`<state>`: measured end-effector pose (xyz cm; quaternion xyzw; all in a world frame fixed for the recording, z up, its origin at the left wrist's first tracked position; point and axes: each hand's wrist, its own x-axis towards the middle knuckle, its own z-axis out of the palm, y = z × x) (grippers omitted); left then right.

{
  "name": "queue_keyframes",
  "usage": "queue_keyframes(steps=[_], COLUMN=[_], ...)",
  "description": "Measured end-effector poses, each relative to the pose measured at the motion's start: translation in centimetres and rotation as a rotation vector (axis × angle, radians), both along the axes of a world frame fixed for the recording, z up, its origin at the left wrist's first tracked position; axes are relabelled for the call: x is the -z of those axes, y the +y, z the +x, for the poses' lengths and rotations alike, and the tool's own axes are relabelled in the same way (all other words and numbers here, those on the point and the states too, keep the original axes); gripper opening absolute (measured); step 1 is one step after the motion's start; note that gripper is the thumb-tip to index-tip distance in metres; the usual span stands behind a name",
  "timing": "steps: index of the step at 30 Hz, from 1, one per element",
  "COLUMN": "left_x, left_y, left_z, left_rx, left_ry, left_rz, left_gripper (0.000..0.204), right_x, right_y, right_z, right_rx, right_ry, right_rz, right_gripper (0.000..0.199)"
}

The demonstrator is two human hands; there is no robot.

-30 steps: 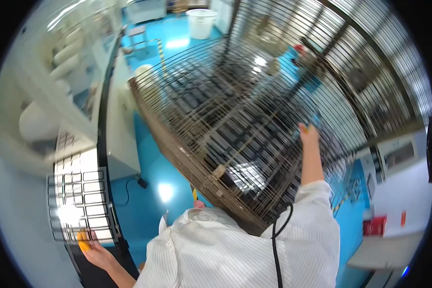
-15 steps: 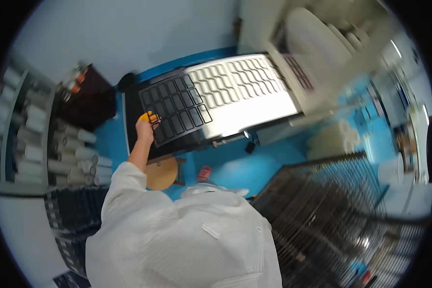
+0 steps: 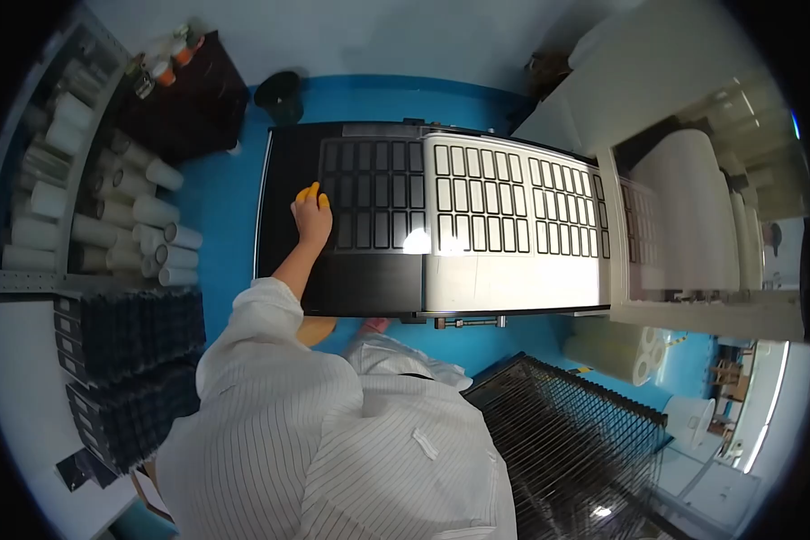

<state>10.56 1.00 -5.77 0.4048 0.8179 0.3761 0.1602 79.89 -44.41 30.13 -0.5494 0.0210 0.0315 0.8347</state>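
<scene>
My left hand reaches over the black left part of a long worktable. Yellow-orange covers sit on its fingertips, and the fingers are closed at the left edge of a clear film sheet. Rows of black-outlined rectangles are printed on this sheet. It lies across the black surface and runs right, over a brightly lit white panel, toward a cream machine housing. The exact grip on the edge is partly hidden by the hand. My right hand is out of view.
Behind the machine's clear cover is a large white roll. A wire rack stands close at my right. Shelves of rolls and stacked black crates line the left. A dark bin stands beyond the table's far-left corner.
The head view has turned and shifted, so the table now appears level and the picture is sharper. My left hand stays at the printed sheet's left edge.
</scene>
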Motion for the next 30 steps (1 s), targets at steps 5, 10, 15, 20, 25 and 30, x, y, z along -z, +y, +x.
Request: queue_keyframes(steps=[5,10,15,20,25,30], left_x=[-7.0,-6.5,-5.8,-5.2,-4.6,-4.7], left_y=[-2.6,-3.3,-3.0,-3.1,-2.6,-2.1], left_z=[2.5,-0.2,-0.2,0.0,0.4,1.1], left_rx=[0.508,0.747,0.754,0.759,0.781,0.772], left_ry=[0.455,0.527,0.508,0.499,0.455,0.400], left_rz=[-0.449,-0.471,-0.426,-0.375,-0.267,-0.278], left_gripper=[0.076,0.103,0.096,0.097,0.098,0.099], right_x=[-1.6,-2.8,-0.3,-0.2,0.2,-0.2], right_y=[5.9,13.5,13.6,16.1,15.5,16.8], right_z=[-7.1,-14.9,-14.0,-19.3,-21.4,-25.8], right_rx=[-0.494,-0.479,-0.781,-0.729,-0.792,-0.570], right_ry=[0.023,0.198,0.242,0.253,0.172,0.120], right_rz=[0.173,0.261,0.318,0.338,0.251,0.165], right_gripper=[0.016,0.016,0.013,0.016,0.017,0.015])
